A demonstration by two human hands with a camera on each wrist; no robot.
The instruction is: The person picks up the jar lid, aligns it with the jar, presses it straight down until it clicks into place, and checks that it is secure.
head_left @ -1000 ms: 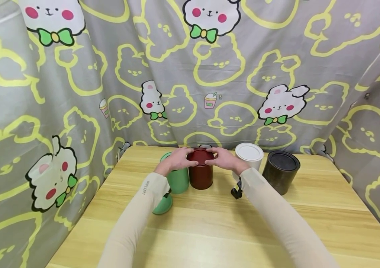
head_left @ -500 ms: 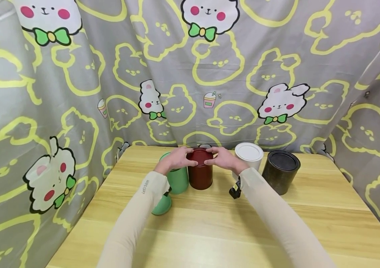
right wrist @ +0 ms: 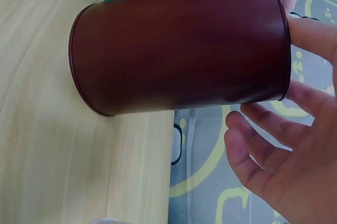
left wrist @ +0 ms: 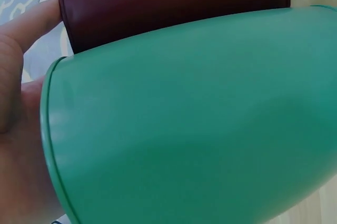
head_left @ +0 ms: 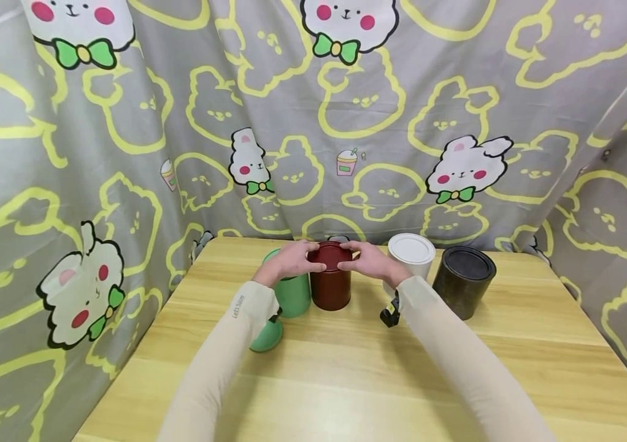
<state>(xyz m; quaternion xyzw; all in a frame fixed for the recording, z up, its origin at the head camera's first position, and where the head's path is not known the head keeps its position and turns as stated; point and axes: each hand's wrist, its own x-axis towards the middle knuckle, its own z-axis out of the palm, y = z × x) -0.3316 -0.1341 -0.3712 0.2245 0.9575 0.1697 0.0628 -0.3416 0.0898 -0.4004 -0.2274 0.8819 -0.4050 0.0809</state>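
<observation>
A dark red cylindrical canister [head_left: 331, 291] stands upright on the table. My left hand [head_left: 293, 259] holds its top rim from the left, thumb in front and fingers toward the back. On the opposite side my right hand [head_left: 370, 261] grips the same rim; in the right wrist view its thumb and some fingertips touch the canister's edge, while other fingers curl free beside it. A green canister [head_left: 294, 299] stands close against the red one, under my left wrist. Its top is mostly hidden. The left wrist view is largely filled by its green wall [left wrist: 189, 124].
A round green piece [head_left: 267, 336], partly behind the left sleeve, lies in front of the green canister. To the right stand a white canister [head_left: 411, 250] and a black canister [head_left: 464, 285], both lidded. A patterned curtain [head_left: 302, 123] surrounds the wooden table [head_left: 335, 387].
Both hands stay on the red canister's rim, with no clear motion. The view shifts slightly; the canisters keep their places.
</observation>
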